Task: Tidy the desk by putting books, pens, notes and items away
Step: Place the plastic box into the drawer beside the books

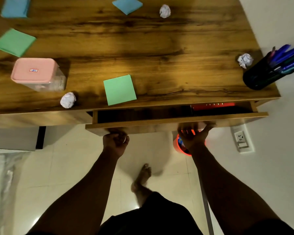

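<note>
l hand: clenched at lower edge of drawer front; actual hold, we cannot tell. r hand: fingers spread, gripping nothing, touching same front. we judge both work the part-open drawer, for stowing. on desk: green note pads, 2; blue note pads, 2; paper balls, 3 clear; pen cup, 1; pink-lidded box, 1.

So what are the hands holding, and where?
The left hand seems to grip the drawer by its front's lower edge; the right hand lies open against that front, gripping nothing.
</note>
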